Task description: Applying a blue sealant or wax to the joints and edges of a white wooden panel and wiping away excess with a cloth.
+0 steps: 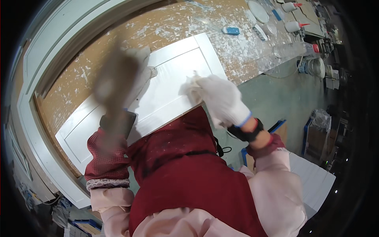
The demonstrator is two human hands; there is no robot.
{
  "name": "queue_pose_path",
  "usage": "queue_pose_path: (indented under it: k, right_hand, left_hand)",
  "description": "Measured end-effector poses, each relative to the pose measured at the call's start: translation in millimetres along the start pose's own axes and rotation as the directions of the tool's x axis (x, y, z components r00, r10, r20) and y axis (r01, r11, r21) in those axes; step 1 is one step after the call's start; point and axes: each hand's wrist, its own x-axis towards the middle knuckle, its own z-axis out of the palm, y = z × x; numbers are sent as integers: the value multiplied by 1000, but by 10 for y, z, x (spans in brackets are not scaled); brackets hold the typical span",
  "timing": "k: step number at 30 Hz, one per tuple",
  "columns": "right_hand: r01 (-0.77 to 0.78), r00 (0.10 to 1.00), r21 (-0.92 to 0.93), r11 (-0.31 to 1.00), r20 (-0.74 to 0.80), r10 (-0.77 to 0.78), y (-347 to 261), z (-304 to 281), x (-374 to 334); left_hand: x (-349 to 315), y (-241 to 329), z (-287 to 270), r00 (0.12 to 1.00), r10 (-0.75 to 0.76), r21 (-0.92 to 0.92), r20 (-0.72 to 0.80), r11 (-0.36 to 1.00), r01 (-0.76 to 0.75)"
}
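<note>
A white framed panel [173, 61], like a cabinet door, lies slantwise on the worktable and reaches over its near edge. My right hand [223, 98], in a white knit glove, is closed on a crumpled off-white cloth [194, 90] pressed against the panel's near right part. Farther left, my left hand [143, 75], also gloved, rests on the panel near its far edge. Its thumb and the fingers that show are apart. A blurred brown shape [116, 79] close to the camera covers much of that hand and wrist.
White flakes cover the brown worktable [166, 25]. Toward the far right are a blue block [231, 31], glue bottles with red tips [293, 26] and a clear plastic bottle [290, 50]. Long white frame pieces [29, 79] curve along the left. A white stack [316, 177] stands lower right.
</note>
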Motion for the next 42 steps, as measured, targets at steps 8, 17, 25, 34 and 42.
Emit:
queue_pose_path:
  k: [8,17,25,34,42]
  right_hand:
    - [179,917,-249,952,393,-69,435,-210,484]
    - [419,742,182,889,496,-451,-117,-9,700]
    - [594,710,-248,765,609,-353,326,-272,738]
    - [847,475,-6,531,455,-753,-620,131,965]
    - [670,605,34,741,553,-573,-374,-40,878]
  left_hand:
    - [-30,150,-160,999,-32,13,41,999,31]
    - [-20,39,-57,1000,24,10,-12,1000,-24]
    - [-52,-118,118,984,113,22,-137,994,-111]
    - [24,-79,182,993,60,-20,-106,998,-62]
    - [-1688,-330,-559,892,42,37,-451,999,-28]
